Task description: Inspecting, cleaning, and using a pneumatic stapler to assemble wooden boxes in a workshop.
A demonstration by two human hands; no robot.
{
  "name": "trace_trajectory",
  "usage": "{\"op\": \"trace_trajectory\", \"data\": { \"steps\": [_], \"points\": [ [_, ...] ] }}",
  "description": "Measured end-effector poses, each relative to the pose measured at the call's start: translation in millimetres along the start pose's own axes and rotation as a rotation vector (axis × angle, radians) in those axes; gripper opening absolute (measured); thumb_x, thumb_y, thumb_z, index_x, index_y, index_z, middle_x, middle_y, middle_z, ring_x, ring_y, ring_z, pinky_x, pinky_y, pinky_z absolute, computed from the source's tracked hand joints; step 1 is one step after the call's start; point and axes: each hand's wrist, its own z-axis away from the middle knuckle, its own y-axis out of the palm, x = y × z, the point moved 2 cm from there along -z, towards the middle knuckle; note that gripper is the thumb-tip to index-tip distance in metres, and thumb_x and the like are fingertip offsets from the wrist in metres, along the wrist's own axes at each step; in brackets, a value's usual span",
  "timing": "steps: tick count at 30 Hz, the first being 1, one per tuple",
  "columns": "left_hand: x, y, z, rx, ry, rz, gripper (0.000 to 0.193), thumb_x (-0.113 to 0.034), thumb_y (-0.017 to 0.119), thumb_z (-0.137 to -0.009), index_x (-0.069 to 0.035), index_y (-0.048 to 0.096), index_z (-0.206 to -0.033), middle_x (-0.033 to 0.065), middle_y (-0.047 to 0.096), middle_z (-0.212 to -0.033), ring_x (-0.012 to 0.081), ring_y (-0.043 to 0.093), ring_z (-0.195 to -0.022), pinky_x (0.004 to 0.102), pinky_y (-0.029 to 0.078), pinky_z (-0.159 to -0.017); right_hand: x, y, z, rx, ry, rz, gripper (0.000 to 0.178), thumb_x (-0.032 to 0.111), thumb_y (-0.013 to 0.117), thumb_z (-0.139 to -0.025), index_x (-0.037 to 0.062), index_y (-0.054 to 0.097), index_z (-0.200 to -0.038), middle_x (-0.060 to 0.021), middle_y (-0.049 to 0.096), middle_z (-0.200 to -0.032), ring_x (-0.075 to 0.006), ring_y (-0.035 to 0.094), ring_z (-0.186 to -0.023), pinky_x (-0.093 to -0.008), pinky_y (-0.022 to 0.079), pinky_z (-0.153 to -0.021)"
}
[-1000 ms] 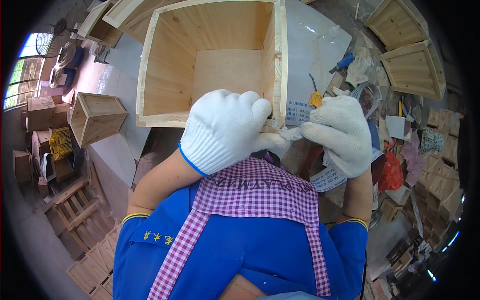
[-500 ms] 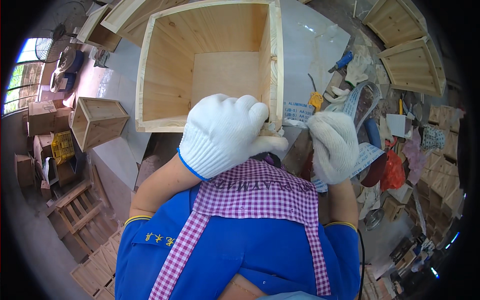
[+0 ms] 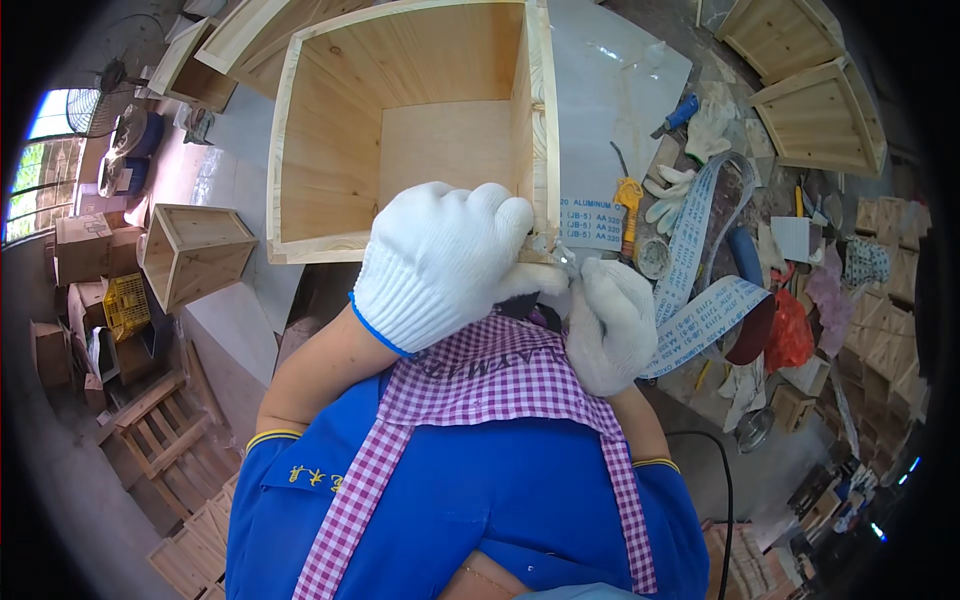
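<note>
An open wooden box point(image 3: 447, 140) of pale pine lies with its opening facing me. My left hand point(image 3: 440, 245), in a white knitted glove with a blue cuff, is closed over the box's near edge by the right corner, thumb stretched along the outside. My right hand point(image 3: 612, 325), gloved in white too, is closed beside that corner with its fingertips at the left thumb. A small shiny whitish scrap point(image 3: 566, 258) shows between the corner and the right fingertips. What the right fingers hold is hidden.
A grey sheet point(image 3: 615, 90) lies under the box. To the right are a yellow-handled tool point(image 3: 628, 205), a blue-handled tool point(image 3: 682, 112), spare gloves point(image 3: 670, 192) and a curled sanding belt point(image 3: 692, 230). More wooden boxes stand left point(image 3: 200, 255) and far right point(image 3: 825, 120).
My right hand has moved left and in, from beside the sanding belt to the box corner. The left hand keeps its grip, and the whole view has shifted slightly.
</note>
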Motion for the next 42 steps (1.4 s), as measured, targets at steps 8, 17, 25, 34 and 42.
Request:
{"op": "trace_trajectory", "data": {
  "steps": [8,17,25,34,42],
  "points": [
    [2,2,4,-0.038,0.025,-0.028,0.054,-0.060,0.080,-0.080,-0.009,0.066,-0.089,0.0088,0.067,-0.080,0.0275,0.071,-0.069,0.0382,0.055,-0.059,7,-18,-2,0.236,-0.120,0.153,0.044,-0.006,0.079,-0.080,-0.0002,0.073,-0.123,-0.0205,0.070,-0.119,-0.0381,0.068,-0.108,-0.0481,0.054,-0.095],
    [2,2,4,-0.041,0.025,-0.022,0.055,-0.061,0.080,-0.079,-0.009,0.065,-0.088,0.0090,0.066,-0.080,0.0280,0.070,-0.068,0.0386,0.055,-0.061,14,-31,-16,0.192,-0.136,0.070,0.038,-0.006,0.076,-0.082,0.0016,0.074,-0.119,-0.0179,0.071,-0.113,-0.0359,0.070,-0.102,-0.0442,0.056,-0.089],
    [0,2,4,-0.081,-0.009,-0.029,0.060,-0.067,0.084,-0.069,-0.011,0.069,-0.084,0.0060,0.064,-0.073,0.0264,0.069,-0.066,0.0389,0.053,-0.059,16,-40,-38,0.125,-0.070,-0.033,0.030,0.001,0.076,-0.087,0.0003,0.074,-0.117,-0.0168,0.074,-0.105,-0.0353,0.073,-0.091,-0.0415,0.058,-0.079],
    [2,1,3,-0.012,0.010,-0.001,0.056,-0.064,0.078,-0.081,-0.009,0.065,-0.086,0.0091,0.066,-0.078,0.0284,0.070,-0.066,0.0387,0.053,-0.057,33,-42,-64,0.313,-0.017,0.137,0.027,0.000,0.076,-0.089,-0.0014,0.074,-0.117,-0.0189,0.073,-0.103,-0.0334,0.073,-0.090,-0.0390,0.057,-0.080],
    [1,1,2,-0.030,0.010,0.030,0.058,-0.065,0.077,-0.081,-0.009,0.063,-0.085,0.0097,0.066,-0.077,0.0286,0.069,-0.065,0.0393,0.053,-0.059,20,-39,-66,0.233,0.103,0.025,0.026,0.000,0.076,-0.090,-0.0009,0.076,-0.116,-0.0177,0.073,-0.104,-0.0324,0.073,-0.095,-0.0389,0.057,-0.084]
  ]
}}
